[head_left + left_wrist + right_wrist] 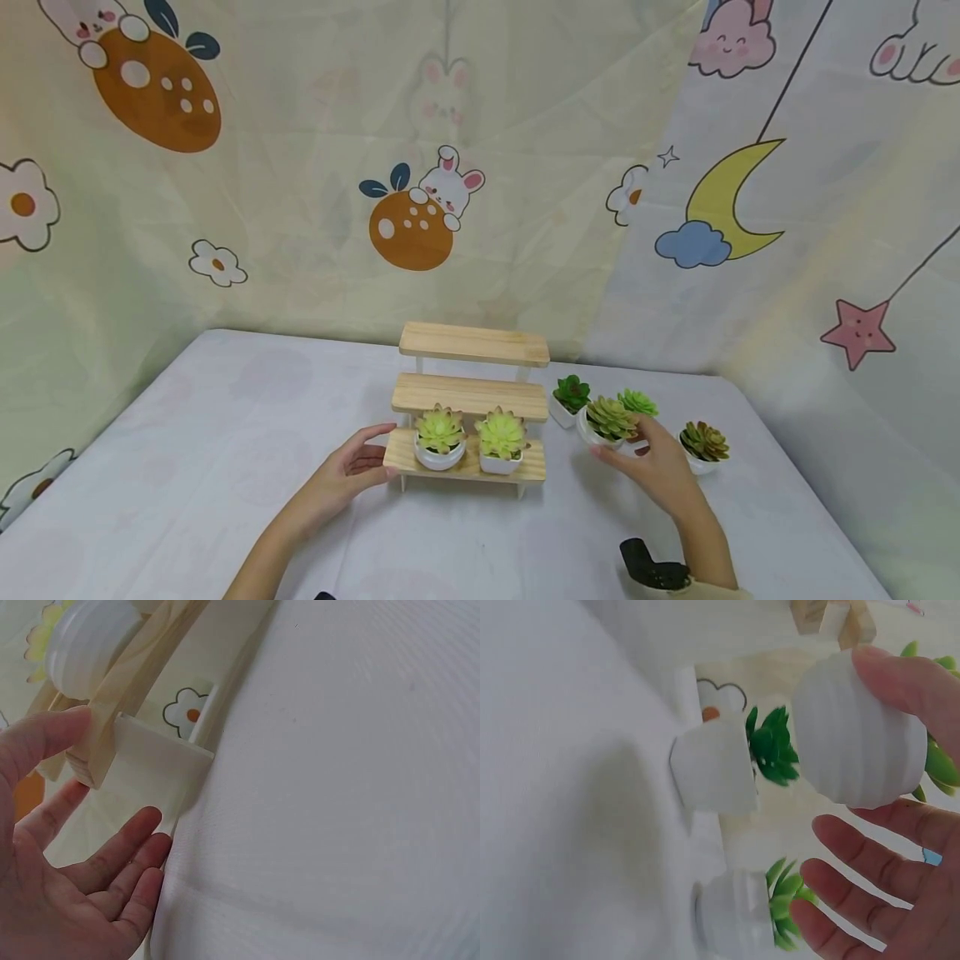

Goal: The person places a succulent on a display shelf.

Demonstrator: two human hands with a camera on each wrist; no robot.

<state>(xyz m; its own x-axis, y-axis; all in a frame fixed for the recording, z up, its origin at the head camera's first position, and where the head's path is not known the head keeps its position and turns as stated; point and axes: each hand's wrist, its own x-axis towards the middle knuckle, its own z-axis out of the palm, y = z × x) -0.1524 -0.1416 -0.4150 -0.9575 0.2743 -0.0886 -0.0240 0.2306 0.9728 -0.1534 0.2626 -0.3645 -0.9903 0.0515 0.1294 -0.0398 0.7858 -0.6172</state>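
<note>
We find the right hand (660,467) pinching a white-potted succulent (609,419) above the tabletop (247,417), right of the wooden stand (472,396); the left hand (352,462) pinches the bottom shelf (534,462). Slack fingertips could drop it; a low swing could topple the dark-green plant (572,392).

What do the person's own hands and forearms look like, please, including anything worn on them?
The left hand and right hand are bare, with no gloves or rings showing. The visible left forearm is uncovered. By the right forearm is a black, angular device, with a pale yellowish sleeve at the picture's lower edge.
</note>
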